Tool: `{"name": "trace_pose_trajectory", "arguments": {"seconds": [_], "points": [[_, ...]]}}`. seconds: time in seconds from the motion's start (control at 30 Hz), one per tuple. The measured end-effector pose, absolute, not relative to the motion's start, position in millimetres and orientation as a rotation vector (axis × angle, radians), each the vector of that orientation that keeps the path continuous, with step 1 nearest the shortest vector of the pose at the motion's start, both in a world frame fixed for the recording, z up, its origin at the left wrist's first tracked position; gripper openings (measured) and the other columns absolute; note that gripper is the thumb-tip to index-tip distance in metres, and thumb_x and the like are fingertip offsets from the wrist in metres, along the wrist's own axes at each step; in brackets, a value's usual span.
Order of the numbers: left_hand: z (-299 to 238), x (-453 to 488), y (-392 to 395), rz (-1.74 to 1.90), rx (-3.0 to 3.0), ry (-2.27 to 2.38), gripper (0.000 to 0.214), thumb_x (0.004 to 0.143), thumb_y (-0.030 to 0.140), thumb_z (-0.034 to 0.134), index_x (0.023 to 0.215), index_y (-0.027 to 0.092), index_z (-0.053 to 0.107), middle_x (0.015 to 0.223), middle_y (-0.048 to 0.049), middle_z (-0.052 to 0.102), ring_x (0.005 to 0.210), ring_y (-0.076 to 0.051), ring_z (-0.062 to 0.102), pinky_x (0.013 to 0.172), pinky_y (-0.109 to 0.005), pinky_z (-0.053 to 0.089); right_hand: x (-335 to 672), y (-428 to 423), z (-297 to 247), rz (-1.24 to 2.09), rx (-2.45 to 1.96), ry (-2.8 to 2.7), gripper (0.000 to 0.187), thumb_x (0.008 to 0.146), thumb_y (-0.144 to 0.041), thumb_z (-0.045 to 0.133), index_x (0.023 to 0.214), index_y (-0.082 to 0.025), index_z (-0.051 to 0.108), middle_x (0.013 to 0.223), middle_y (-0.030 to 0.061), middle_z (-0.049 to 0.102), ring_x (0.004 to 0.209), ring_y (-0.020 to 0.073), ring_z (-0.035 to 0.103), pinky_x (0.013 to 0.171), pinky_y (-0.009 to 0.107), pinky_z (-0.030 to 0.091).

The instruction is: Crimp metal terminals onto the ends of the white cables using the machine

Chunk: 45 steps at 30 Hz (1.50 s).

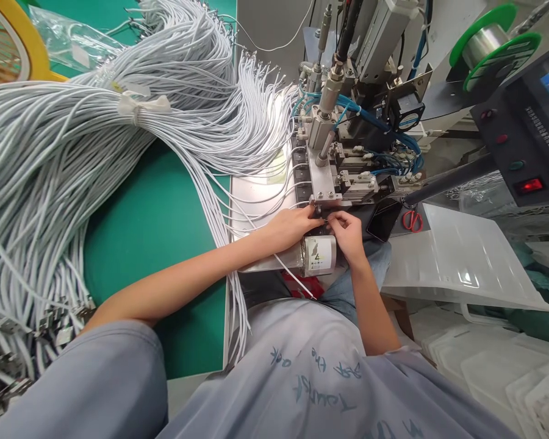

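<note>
At the front edge of a silver metal machine with upright cylinders and blue air hoses [322, 180], seen from the head camera, both our hands meet over small dark fixtures. Our left hand [290, 225] comes in from the left, its fingers reaching just under the machine's metal plate. Our right hand [348, 231] sits just beside it, thumb and fingers drawn narrowly together in a pinch. A tiny piece shows at the fingertips, but we cannot tell what it is, nor whether the left fingers grip anything.

One thin white cable with a bare-looking end [293, 276] runs out below our left wrist, beside a silver packet with a white label [320, 255]. To our left, a great bundle of white cables [73, 134], bound with a whitish tie [141, 105], spreads across a green tabletop [155, 207]; several strands reach the machine's left side.

To our right lie a flat black phone-like object [384, 221] and red-handled scissors [412, 221]. Farther up are a green-flanged spool of silver wire [485, 46] and a dark control box with a lit red switch [528, 186].
</note>
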<state>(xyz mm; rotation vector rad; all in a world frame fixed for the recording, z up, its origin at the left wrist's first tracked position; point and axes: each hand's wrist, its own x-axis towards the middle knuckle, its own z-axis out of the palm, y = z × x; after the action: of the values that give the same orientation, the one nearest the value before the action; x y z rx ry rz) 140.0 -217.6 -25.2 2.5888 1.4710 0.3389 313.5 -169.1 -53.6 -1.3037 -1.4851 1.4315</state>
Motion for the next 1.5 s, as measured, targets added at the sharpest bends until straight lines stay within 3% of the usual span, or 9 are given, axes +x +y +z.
{"name": "trace_pose_trajectory", "arguments": {"seconds": [0.2, 0.4, 0.6, 0.73, 0.8, 0.93, 1.1, 1.23, 1.5], "points": [[-14, 143, -220, 0.226, 2.595, 1.508, 0.032, 0.089, 0.011, 0.045, 0.115, 0.021, 0.061, 0.100, -0.0078, 0.059, 0.085, -0.016, 0.061, 0.064, -0.024, 0.041, 315, -168, -58, 1.546, -1.302, -1.505, 0.025, 0.068, -0.044, 0.059, 0.063, -0.020, 0.052, 0.054, -0.0035, 0.048, 0.051, 0.0112, 0.044, 0.047, 0.024, 0.034], [8, 148, -229, -0.095, 2.505, 1.712, 0.016, 0.083, 0.005, 0.052, 0.079, 0.013, 0.066, 0.080, -0.0081, 0.060, 0.074, -0.018, 0.060, 0.056, -0.027, 0.036, 314, -164, -64, 1.472, -1.191, -1.663, 0.032, 0.075, -0.046, 0.051, 0.057, -0.021, 0.042, 0.051, -0.0059, 0.035, 0.051, 0.0096, 0.032, 0.049, 0.025, 0.029], [12, 146, -230, -0.121, 2.464, 1.815, 0.018, 0.085, 0.006, 0.047, 0.083, 0.012, 0.064, 0.088, -0.0103, 0.060, 0.074, -0.020, 0.062, 0.051, -0.028, 0.031, 334, -195, -38, 0.990, -1.377, -1.641, 0.025, 0.082, -0.036, 0.047, 0.062, -0.020, 0.050, 0.056, -0.0034, 0.045, 0.054, 0.0115, 0.040, 0.053, 0.026, 0.032], [8, 144, -225, -0.108, 2.382, 1.997, 0.024, 0.085, 0.004, 0.042, 0.100, 0.010, 0.060, 0.088, -0.0125, 0.060, 0.074, -0.022, 0.063, 0.053, -0.028, 0.032, 344, -258, -18, 0.998, -1.427, -1.932, 0.019, 0.082, -0.037, 0.055, 0.077, -0.021, 0.065, 0.063, 0.0009, 0.064, 0.056, 0.0158, 0.055, 0.058, 0.029, 0.040], [9, 145, -224, -0.091, 2.363, 2.020, 0.025, 0.084, 0.002, 0.041, 0.097, 0.009, 0.060, 0.086, -0.0128, 0.060, 0.074, -0.022, 0.062, 0.054, -0.028, 0.033, 342, -284, -20, 1.023, -1.427, -2.139, 0.015, 0.078, -0.036, 0.060, 0.081, -0.024, 0.068, 0.071, 0.0027, 0.070, 0.061, 0.0188, 0.060, 0.061, 0.031, 0.043], [15, 155, -232, 0.174, 2.415, 1.769, 0.024, 0.089, 0.010, 0.040, 0.088, 0.010, 0.064, 0.084, -0.0110, 0.060, 0.070, -0.018, 0.060, 0.059, -0.028, 0.037, 337, -297, -34, 1.109, -1.399, -2.134, 0.014, 0.080, -0.030, 0.056, 0.084, -0.023, 0.068, 0.076, 0.0041, 0.071, 0.064, 0.0189, 0.062, 0.063, 0.032, 0.046], [12, 169, -246, 0.711, 2.228, 1.061, 0.027, 0.094, 0.029, 0.046, 0.105, 0.012, 0.064, 0.094, -0.0082, 0.064, 0.082, -0.013, 0.061, 0.071, -0.023, 0.045, 342, -267, -25, 1.264, -1.276, -1.645, 0.010, 0.076, -0.030, 0.062, 0.080, -0.020, 0.063, 0.075, 0.0026, 0.067, 0.068, 0.0160, 0.062, 0.063, 0.028, 0.050], [5, 170, -247, 0.880, 2.026, 1.070, 0.023, 0.089, 0.025, 0.055, 0.104, 0.012, 0.065, 0.087, -0.0060, 0.063, 0.072, -0.010, 0.059, 0.063, -0.020, 0.045, 342, -249, -12, 1.302, -1.175, -1.376, 0.020, 0.066, -0.030, 0.072, 0.080, -0.021, 0.061, 0.076, 0.0016, 0.067, 0.070, 0.0159, 0.063, 0.066, 0.029, 0.053], [18, 165, -244, 0.980, 2.040, 1.130, 0.019, 0.088, 0.018, 0.051, 0.083, 0.014, 0.069, 0.072, -0.0029, 0.061, 0.064, -0.008, 0.055, 0.058, -0.019, 0.041, 330, -246, -11, 1.417, -1.046, -1.180, 0.019, 0.074, -0.038, 0.064, 0.081, -0.020, 0.065, 0.071, 0.0018, 0.067, 0.062, 0.0139, 0.061, 0.063, 0.030, 0.053]]}}
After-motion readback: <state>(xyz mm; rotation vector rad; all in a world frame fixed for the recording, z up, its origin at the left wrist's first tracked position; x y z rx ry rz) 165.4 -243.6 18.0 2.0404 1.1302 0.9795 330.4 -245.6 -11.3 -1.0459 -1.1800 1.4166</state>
